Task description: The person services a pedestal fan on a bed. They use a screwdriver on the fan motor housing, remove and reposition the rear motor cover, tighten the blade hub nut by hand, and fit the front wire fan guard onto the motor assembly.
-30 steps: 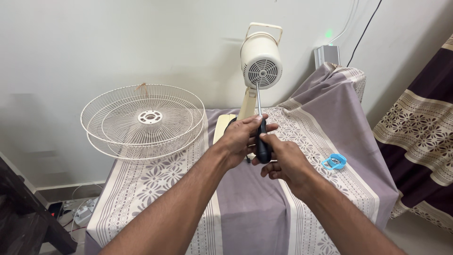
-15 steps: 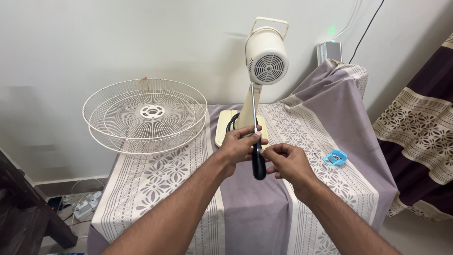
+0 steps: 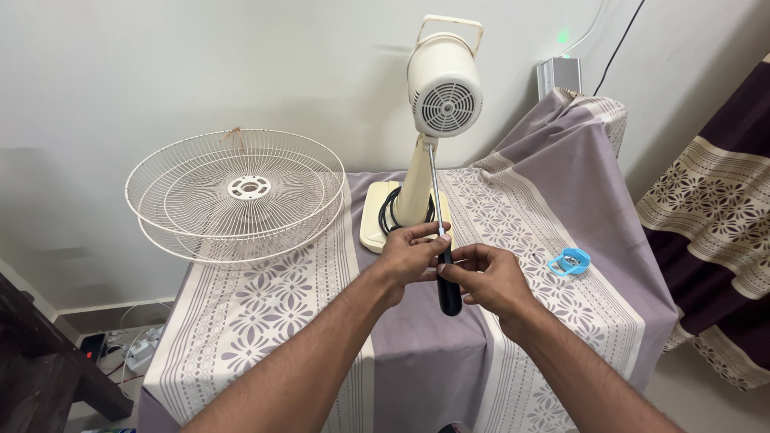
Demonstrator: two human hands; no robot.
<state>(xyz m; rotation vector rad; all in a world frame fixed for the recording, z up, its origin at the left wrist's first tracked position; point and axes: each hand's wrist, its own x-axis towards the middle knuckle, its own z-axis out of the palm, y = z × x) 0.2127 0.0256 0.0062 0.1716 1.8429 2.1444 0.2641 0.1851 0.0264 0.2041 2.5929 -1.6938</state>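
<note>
Wire fan guards (image 3: 241, 192): two cream grilles sitting stacked at the table's left edge, hanging over it.
Blue ring part (image 3: 569, 261): lying on the cloth at right, well apart from the guards.
Tablecloth (image 3: 265, 321): lilac with white flower bands, draping over the table.
Grey box (image 3: 559, 75): standing at the back against the wall, green light glowing above it.
Curtain (image 3: 714, 216): dark with cream pattern, hanging at far right.

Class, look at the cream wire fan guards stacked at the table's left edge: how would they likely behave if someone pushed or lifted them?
The cream wire fan guards are thin open mesh, so probably light for their size. They overhang the edge of the table with the patterned cloth, so a push might tip them off. The fine wires would likely bend if squeezed.
</note>
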